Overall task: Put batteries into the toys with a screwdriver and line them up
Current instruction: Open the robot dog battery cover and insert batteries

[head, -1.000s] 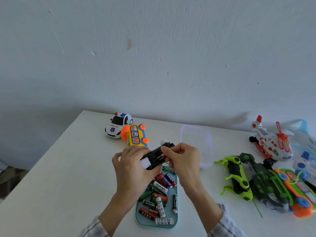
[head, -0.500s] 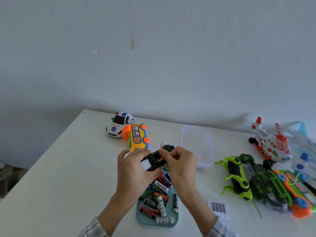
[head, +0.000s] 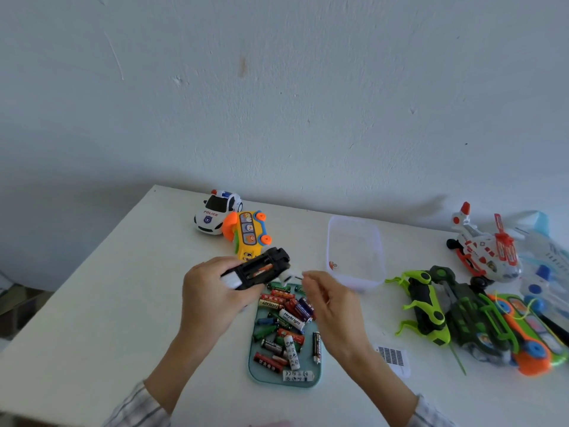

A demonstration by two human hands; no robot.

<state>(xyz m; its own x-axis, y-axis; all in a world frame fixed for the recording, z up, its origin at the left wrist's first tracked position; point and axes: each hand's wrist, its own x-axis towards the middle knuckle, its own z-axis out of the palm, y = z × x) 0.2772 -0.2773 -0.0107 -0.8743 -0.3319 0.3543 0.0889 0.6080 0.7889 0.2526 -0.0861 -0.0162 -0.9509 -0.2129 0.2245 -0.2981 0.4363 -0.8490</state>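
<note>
My left hand [head: 212,300] grips an upturned black toy car [head: 258,269] above the table, its open battery bay showing an orange battery inside. My right hand [head: 331,306] hovers just right of the car, apart from it, fingers loosely curled and blurred; whether it holds anything small I cannot tell. Below both hands lies a teal tray [head: 255,372] with several loose batteries [head: 284,322]. No screwdriver is visible.
A police car [head: 217,215] and a yellow bus toy [head: 249,234] stand at the back left. A clear plastic box [head: 355,251] sits centre right. Green insect toy [head: 423,306], dark green vehicle [head: 475,315], orange-green toy [head: 529,331] and white helicopter [head: 483,248] crowd the right. A barcode label [head: 392,357] lies near.
My right hand has let go of the black car and drawn back to the right. The left hand still holds the car, now tilted with its battery bay in view.
</note>
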